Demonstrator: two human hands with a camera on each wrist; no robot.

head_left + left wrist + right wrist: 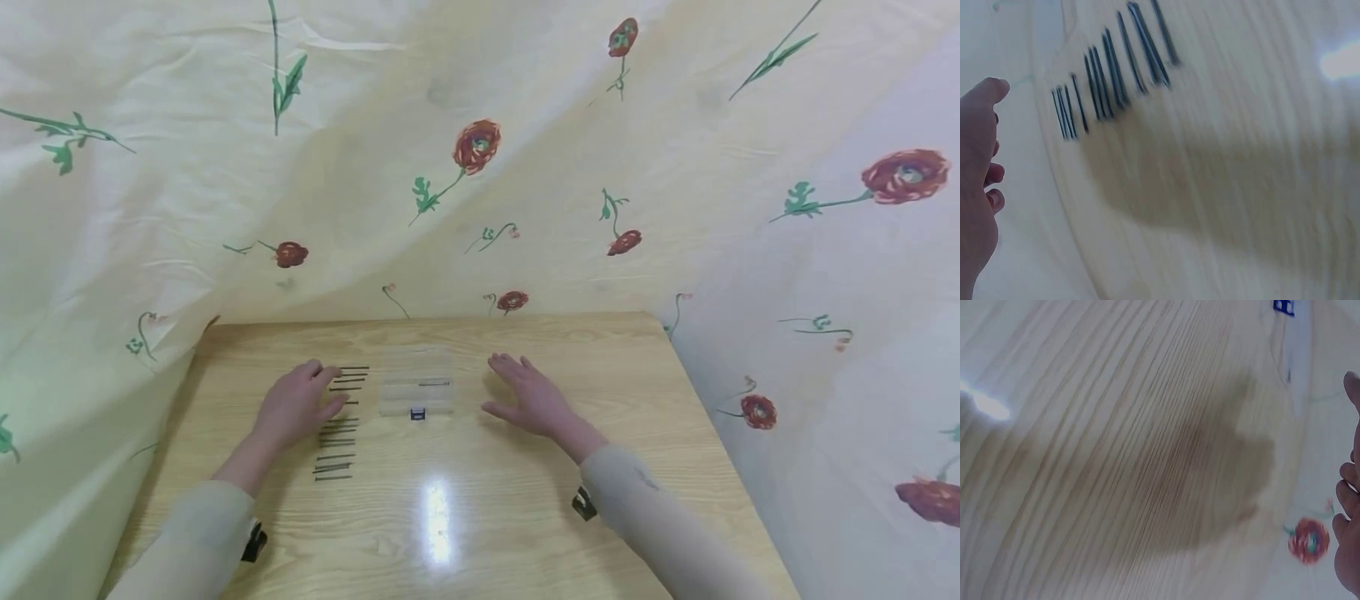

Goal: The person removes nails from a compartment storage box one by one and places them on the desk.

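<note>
My left hand (296, 406) is over the upper left of a column of dark nails (335, 442), overlapping a few of them in the head view. Its fingers are relaxed, and in the left wrist view this hand (977, 169) shows nothing in its grasp. Right of the nails lies a clear plastic box (397, 392) with its transparent lid (416, 360) folded back. A single nail (434, 384) lies in the box, and a dark blue label (417, 413) marks its front. To the right of the box, my right hand (531, 398) has its fingers extended and holds nothing.
A light wood-grain table (495, 525) carries everything, with a bright light reflection near its front. Behind it and along the sides hangs a cream cloth (360, 183) printed with red flowers. Dark wrist devices (583, 503) show below both sleeves.
</note>
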